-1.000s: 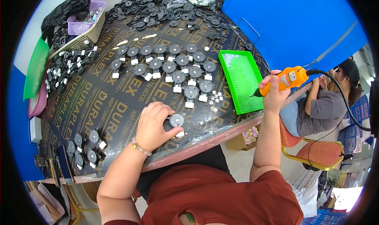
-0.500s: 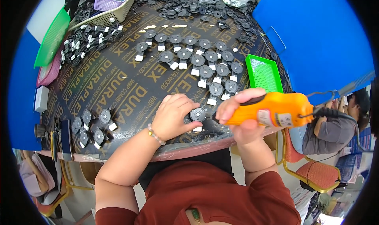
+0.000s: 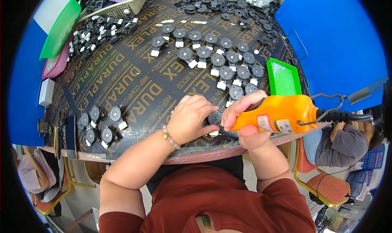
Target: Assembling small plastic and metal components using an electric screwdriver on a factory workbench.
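Observation:
Near the table's front edge, my left hand has its thumb and fingers closed around the sides of a black round wheel-like part with a white block at its near side. My right hand is wrapped around an orange corded electric screwdriver, held level with its front end toward that part. The right fingers hide the tool's tip, so contact cannot be seen. Several matching assembled wheel parts stand in curved rows beyond my hands. A smaller group of them sits left of my left forearm.
Behind the rows lies a heap of black discs. Small black-and-white pieces are piled at the far left, beside a beige basket and a green basket. A green tray stands at right, near a coiled cable.
The right hand and screwdriver have come closer to the part in my left hand, narrowing the gap. The whole view has shifted slightly. My left hand keeps its hold.

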Motion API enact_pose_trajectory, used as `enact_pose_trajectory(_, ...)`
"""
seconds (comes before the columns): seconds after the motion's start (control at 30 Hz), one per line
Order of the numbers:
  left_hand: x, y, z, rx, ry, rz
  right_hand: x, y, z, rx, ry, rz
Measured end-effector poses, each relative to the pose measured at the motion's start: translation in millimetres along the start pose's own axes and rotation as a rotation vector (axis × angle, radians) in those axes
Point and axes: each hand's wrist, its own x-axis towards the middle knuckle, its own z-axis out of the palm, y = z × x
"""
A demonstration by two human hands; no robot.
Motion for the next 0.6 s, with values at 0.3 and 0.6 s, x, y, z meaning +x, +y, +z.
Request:
enact_pose_trajectory(0.3, -0.7, 7.7, -4.9, 0.042, -0.054, 0.0, 0.1, 5.8, -0.1, 0.111, 0.015, -0.035)
enact_pose_trajectory(0.6, -85.2, 25.2, -129.1, 0.113, 0.284, -0.175, -4.6, -45.2, -17.5, -0.52, 0.488, -0.65)
